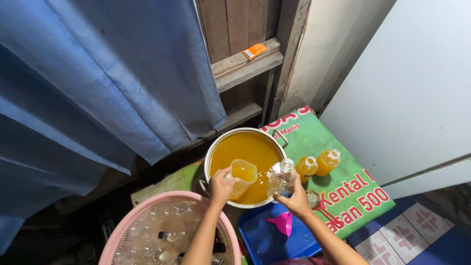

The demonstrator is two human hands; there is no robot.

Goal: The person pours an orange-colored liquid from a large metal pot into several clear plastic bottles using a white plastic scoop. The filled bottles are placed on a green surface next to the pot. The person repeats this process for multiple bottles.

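Left hand (222, 185) grips jug (242, 177) over pot (244, 166); right hand (296, 198) clasps empty bottle (281, 176). Two bottles (316, 164) filled, many left in basket (130, 221).

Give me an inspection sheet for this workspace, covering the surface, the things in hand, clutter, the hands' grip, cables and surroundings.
Surface: green printed sheet laid on the floor, with a blue plastic lid beside it.
Things in hand: large metal pot full of orange liquid; translucent plastic jug holding some of it; clear empty plastic bottle, tilted.
Clutter: two filled orange bottles on the sheet; pink funnel; pink basket of empty clear bottles.
Grip: left hand holds the jug over the pot; right hand holds the empty bottle.
Cables: nothing seen.
Surroundings: blue curtain, wooden wall frame with a small orange packet, white panel.
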